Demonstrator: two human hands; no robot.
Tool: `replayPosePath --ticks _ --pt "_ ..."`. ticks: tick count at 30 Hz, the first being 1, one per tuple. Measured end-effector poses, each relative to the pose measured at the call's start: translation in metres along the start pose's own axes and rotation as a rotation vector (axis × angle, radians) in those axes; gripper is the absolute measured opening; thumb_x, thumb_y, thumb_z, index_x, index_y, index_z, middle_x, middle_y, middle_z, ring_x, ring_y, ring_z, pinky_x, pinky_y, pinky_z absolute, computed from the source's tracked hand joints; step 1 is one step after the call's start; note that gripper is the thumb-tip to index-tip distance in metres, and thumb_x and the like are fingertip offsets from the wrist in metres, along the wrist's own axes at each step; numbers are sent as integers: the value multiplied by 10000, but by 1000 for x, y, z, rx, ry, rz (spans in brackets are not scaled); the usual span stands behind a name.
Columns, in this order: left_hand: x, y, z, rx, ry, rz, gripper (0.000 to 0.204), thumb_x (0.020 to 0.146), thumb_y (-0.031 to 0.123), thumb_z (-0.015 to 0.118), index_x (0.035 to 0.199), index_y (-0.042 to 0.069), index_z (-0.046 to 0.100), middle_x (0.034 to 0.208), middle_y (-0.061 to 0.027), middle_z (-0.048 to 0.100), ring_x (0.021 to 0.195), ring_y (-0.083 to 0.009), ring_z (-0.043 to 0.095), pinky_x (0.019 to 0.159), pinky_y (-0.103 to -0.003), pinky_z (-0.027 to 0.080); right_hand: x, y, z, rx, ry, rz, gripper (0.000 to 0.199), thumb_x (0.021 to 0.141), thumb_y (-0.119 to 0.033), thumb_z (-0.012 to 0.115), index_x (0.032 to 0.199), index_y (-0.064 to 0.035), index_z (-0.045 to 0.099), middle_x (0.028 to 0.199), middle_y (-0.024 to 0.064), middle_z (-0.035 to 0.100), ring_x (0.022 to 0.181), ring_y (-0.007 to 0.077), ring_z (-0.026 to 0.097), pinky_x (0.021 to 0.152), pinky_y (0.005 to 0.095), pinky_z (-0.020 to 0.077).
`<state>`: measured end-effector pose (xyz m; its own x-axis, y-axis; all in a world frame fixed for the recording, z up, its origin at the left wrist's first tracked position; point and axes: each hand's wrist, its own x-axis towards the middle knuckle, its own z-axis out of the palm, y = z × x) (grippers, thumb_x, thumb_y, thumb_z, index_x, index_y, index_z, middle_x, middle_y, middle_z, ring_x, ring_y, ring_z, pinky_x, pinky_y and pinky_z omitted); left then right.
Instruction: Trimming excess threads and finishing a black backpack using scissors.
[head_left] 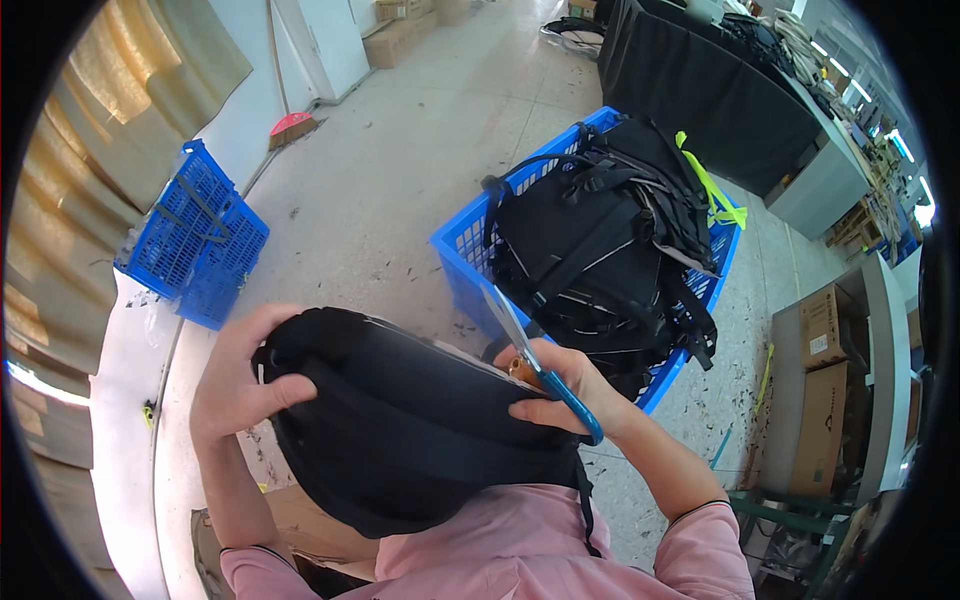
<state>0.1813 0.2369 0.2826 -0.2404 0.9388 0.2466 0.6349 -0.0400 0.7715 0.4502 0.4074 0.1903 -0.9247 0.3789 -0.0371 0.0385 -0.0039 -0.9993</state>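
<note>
Blue plastic crates sit at far left. Nearer, the left hand grips one end of a black fabric bag, thumb in front, the bag lying before a pink shirt. At the bag's right edge, the right hand pinches the fabric while also grasping blue-handled scissors; a twist or slipping pinch could let the bare blades nick cloth or fingers. Farther right, black packs fill a blue basket; their loose straps might snag.
</note>
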Motion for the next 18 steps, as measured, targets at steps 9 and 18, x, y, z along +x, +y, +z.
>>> replayPosePath --ticks 9,18 --pt "39 0 29 367 -539 -5 315 600 232 790 779 15 649 678 -104 585 666 -267 578 589 -323 424 -7 -10 16 -169 33 8 496 742 -63 688 1179 -41 453 742 74 568 647 154 552 636 282 453" --pt "23 -13 27 130 -360 -47 160 591 60 727 710 1 639 637 -95 602 610 -224 554 563 -303 401 -63 18 -37 -494 54 -2 668 599 -338 842 1126 -81 521 906 72 565 763 183 558 626 290 462"
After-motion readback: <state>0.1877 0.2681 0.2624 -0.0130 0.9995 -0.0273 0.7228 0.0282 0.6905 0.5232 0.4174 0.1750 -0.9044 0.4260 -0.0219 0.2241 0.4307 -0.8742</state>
